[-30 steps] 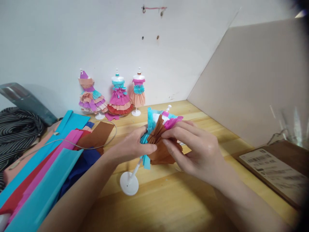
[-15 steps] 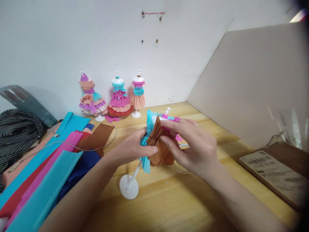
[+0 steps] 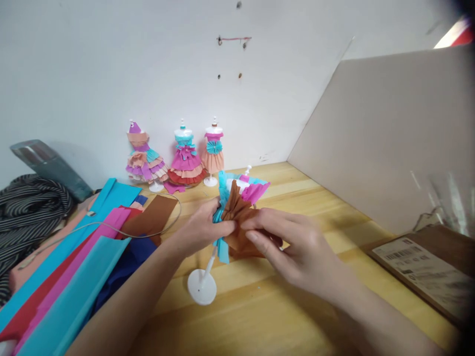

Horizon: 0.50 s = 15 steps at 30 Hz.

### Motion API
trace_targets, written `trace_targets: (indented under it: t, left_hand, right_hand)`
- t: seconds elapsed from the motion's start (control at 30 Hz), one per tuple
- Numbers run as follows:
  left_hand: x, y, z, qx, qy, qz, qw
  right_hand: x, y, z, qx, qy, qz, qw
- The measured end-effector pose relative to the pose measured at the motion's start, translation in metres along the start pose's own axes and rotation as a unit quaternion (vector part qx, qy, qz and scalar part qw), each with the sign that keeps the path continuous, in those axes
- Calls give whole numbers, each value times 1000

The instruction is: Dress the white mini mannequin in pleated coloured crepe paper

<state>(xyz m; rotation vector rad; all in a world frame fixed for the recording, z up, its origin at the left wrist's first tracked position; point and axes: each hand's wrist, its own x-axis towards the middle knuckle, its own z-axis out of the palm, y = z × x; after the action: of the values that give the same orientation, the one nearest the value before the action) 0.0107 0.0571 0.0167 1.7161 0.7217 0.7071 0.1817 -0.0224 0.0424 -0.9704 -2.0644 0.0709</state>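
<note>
A small white mannequin (image 3: 201, 287) on a round base leans to the right over the table, dressed in turquoise, pink and brown crepe paper. My left hand (image 3: 206, 225) is wrapped round its waist, with the thumb pressing on gathered folds. In front, the brown crepe paper (image 3: 239, 212) fans upward from the waist and spreads below it. My right hand (image 3: 285, 242) pinches the right side of this brown paper between thumb and fingers. A pink paper frill (image 3: 256, 192) stands out at the mannequin's shoulder. The fingertips behind the paper are hidden.
Three dressed mannequins (image 3: 183, 158) stand against the white wall. Folded crepe paper strips (image 3: 74, 282) lie at the left, crossed by a thin grey cord. Beyond them are a striped black cloth (image 3: 33, 207) and a clear box (image 3: 52, 165). A labelled cardboard package (image 3: 419, 267) lies at the right.
My right hand has moved down from the upper brown folds to the paper's lower right side. The upper folds and pink frill now show more. My left hand keeps its hold.
</note>
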Motion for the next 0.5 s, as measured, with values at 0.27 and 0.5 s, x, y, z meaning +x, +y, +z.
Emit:
trace_targets:
  t: [0.27, 0.5]
  left_hand:
    - [-1, 9, 3, 60, -7, 44, 997]
    - [1, 3, 4, -44, -34, 27, 998]
  right_hand:
    - [2, 8, 11, -16, 10, 36, 999]
    - [4, 14, 12, 24, 22, 30, 999]
